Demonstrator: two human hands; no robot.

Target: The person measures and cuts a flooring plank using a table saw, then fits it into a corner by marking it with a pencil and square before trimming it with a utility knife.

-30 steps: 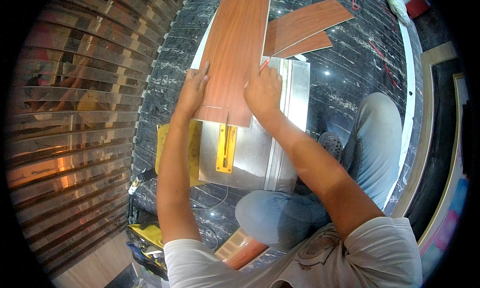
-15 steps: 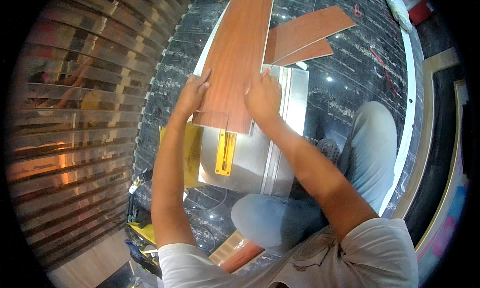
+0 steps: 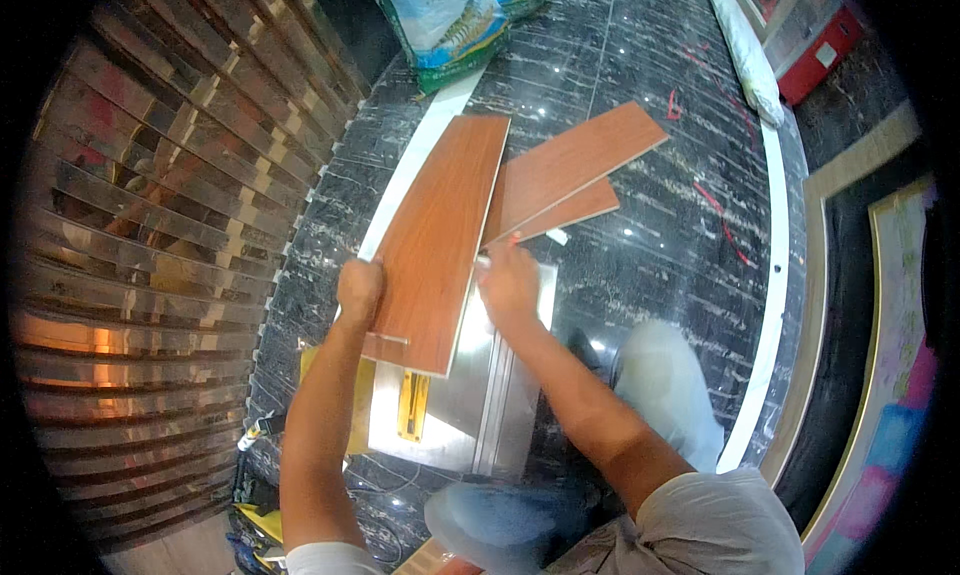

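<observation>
As you lean over the work, your left hand (image 3: 359, 290) grips the left edge of a long reddish-brown plank (image 3: 432, 245), its fingertips mostly hidden. The plank slants away from you above a silvery metal plate (image 3: 450, 433), its near end reaching a narrow yellow insert (image 3: 412, 410). A short pale line runs across the plank by its near left corner. Your right hand (image 3: 512, 287) is folded beside the plank's right edge, closed around a thin stick (image 3: 515, 238) with only its red tip showing; whether this hand touches the plank, you cannot tell. Beyond it, two more planks (image 3: 580, 161) overlap on black marbled floor (image 3: 650, 285). A green-and-white bag (image 3: 445, 30) sits at the far end.
</observation>
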